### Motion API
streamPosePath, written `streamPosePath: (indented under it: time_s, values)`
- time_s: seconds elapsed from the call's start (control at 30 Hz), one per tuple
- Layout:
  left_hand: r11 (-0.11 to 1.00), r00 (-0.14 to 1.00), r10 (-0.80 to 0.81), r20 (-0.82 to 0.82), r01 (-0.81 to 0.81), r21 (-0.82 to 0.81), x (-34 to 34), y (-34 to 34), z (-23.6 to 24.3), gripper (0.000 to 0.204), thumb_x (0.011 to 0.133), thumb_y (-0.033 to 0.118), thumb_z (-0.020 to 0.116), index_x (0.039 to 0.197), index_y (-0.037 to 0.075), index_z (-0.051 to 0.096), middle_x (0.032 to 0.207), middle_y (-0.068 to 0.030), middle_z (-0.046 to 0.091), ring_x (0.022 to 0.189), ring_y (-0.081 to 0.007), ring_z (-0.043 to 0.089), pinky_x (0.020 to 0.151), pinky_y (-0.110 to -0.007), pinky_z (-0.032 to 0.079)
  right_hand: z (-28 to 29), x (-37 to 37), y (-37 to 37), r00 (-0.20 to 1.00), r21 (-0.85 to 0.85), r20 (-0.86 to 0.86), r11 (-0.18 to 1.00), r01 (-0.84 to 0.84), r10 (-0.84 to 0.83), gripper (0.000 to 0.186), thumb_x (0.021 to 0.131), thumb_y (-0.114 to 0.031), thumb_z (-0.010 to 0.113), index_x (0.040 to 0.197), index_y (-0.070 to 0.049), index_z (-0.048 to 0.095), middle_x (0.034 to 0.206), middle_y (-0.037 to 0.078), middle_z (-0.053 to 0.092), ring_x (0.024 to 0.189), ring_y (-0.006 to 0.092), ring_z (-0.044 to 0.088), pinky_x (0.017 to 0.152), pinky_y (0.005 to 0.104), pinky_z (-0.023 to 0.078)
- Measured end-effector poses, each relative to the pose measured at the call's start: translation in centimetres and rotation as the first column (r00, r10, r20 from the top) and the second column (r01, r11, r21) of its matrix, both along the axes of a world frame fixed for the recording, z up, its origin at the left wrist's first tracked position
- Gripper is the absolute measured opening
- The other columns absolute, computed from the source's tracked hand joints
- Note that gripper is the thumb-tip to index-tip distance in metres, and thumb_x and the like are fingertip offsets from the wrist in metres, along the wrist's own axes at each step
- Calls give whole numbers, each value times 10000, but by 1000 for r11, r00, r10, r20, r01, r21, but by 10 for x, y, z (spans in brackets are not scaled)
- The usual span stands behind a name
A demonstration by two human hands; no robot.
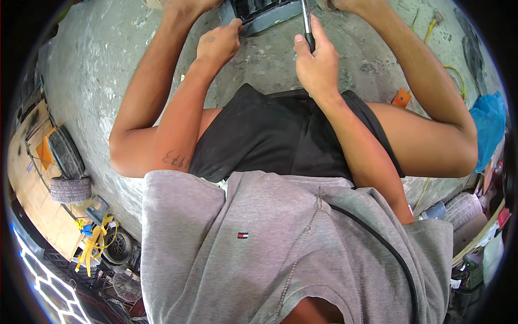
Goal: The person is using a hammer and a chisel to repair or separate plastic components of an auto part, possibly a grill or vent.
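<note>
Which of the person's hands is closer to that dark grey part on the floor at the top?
Left. The left hand has its fingers on the edge of the dark grey part; the right hand sits just right of it, gripping a metal tool.

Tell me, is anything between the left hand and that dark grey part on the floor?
Nothing visible is. The left hand already rests its fingertips on the dark grey part, while the right hand grips a metal tool beside it.

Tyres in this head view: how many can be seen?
3. One upright tyre at far left, one lying flat just below it, one tyre at lower right. Others may be hidden in the clutter.
</note>
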State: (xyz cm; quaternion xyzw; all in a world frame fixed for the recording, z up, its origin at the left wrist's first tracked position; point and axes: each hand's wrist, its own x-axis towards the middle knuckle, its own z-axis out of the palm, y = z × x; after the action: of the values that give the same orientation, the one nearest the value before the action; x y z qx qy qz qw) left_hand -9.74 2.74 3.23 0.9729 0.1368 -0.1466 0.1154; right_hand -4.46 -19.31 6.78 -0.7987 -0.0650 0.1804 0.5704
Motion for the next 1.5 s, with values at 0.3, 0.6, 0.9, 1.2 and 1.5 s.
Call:
streamPosePath:
  time_s: [0.3, 0.6, 0.9, 1.2, 1.5]
  values:
    - [997, 989, -71, 131, 66, 45, -3, 7, -25, 185, 937, 123, 517, 1086, 78, 617, 1007, -178, 740, 882, -396, 715, 769, -503, 557, 9, -7, 4, 990, -165, 80, 981, -104, 118, 510, 967, -106, 631, 1457, -26, 515, 1142, 266, 700, 974, 332, 718, 880, 361, 520]
    - [985, 949, -174, 262, 166, 51, -3, 12, -42, 166, 869, 129, 607, 1027, 85, 591, 904, -154, 731, 821, -382, 714, 721, -488, 562, -4, -19, 18, 792, 83, 610, 996, -44, -16, 475, 998, -89, 555, 1454, 8, 468, 1153, 300, 669, 981, 460, 675, 865, 470, 519]
    - [981, 907, -183, 380, 142, 132, -15, 21, -53, 190, 844, 140, 626, 1022, 108, 569, 847, -147, 718, 751, -360, 716, 637, -485, 567, 11, -10, 16, 910, -48, 391, 990, -130, 138, 604, 987, -87, 555, 1546, -60, 330, 981, 312, 663, 911, 484, 661, 809, 516, 512]
    - [994, 990, -6, 138, -8, 106, -24, 19, -40, 183, 913, 211, 586, 1009, 57, 614, 945, -179, 732, 830, -406, 710, 734, -491, 567, -13, -22, 13, 931, -245, 91, 914, -322, 353, 528, 987, -115, 546, 1493, -24, 423, 854, 253, 672, 786, 433, 671, 747, 486, 511]
    - [637, 824, 566, -9, -445, -629, -10, 17, 10, 388, 1054, 314, 533, 1250, 7, 666, 833, -48, 652, 775, -133, 639, 721, -321, 511, 50, -16, -7, 902, 189, -430, 973, 132, -39, 494, 1003, -59, 542, 1489, -34, 456, 738, -34, 518, 561, 52, 452, 501, 265, 395]
